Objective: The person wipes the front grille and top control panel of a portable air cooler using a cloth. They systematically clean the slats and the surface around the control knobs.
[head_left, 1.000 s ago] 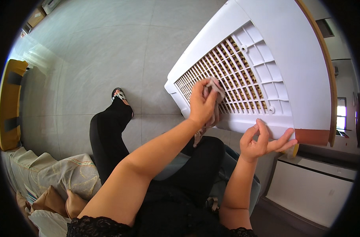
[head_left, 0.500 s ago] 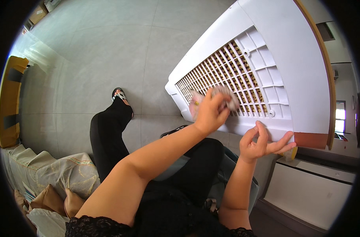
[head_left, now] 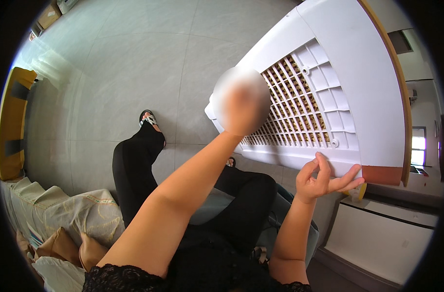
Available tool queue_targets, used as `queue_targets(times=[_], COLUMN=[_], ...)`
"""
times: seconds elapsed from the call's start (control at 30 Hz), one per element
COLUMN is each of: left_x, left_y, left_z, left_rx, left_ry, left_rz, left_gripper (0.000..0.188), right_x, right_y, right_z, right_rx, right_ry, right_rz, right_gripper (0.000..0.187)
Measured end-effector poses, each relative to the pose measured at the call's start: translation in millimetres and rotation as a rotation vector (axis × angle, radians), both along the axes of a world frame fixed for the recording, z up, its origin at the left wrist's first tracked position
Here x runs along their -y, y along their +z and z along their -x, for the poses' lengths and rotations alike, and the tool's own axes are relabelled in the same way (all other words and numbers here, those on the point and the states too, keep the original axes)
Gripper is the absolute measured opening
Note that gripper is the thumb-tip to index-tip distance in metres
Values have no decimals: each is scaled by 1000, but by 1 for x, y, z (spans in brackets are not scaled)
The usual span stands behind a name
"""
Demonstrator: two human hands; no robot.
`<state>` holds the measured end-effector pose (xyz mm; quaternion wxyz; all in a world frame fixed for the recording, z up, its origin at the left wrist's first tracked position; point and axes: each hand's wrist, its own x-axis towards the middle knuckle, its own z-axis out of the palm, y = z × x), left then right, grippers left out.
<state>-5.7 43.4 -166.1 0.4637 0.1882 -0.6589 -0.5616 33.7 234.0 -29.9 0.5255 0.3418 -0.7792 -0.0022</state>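
A large white plastic panel [head_left: 373, 92] stands tilted at my right. Its grille [head_left: 285, 92] has a brown honeycomb-like pad behind the slats. My left hand [head_left: 244, 104] is over the grille's far left end, but a round blur covers its fingers and whatever they may hold. Against the panel's lower edge rests my right hand [head_left: 317, 180], its fingers apart and their tips touching the white border near a brown corner piece [head_left: 382, 175]. Nothing shows within that hand.
Grey floor tiles [head_left: 124, 82] lie beyond my knees. A yellow and black piece [head_left: 15, 121] stands at the far left. Below it are a patterned cloth cover [head_left: 85, 211] and brown bags [head_left: 61, 246]. A white cabinet [head_left: 380, 238] is at the lower right.
My left hand, seen earlier with a pale pinkish cloth on the grille, has moved left and away along it. The right hand stays at the panel's edge.
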Motion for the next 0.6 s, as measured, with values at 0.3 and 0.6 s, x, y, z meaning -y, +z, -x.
queue_targets(times=[0.3, 0.6], left_x=[24, 26], left_y=[62, -36], left_z=[-1, -36], left_rx=[-436, 644], left_ry=[-511, -444], left_rz=[-617, -295], left_gripper=[12, 20], right_x=[-3, -9], right_y=[-4, -2], right_z=[-1, -3], right_rx=[-3, 19], right_ry=[-31, 5], right_rz=[20, 8], right_gripper=[11, 12])
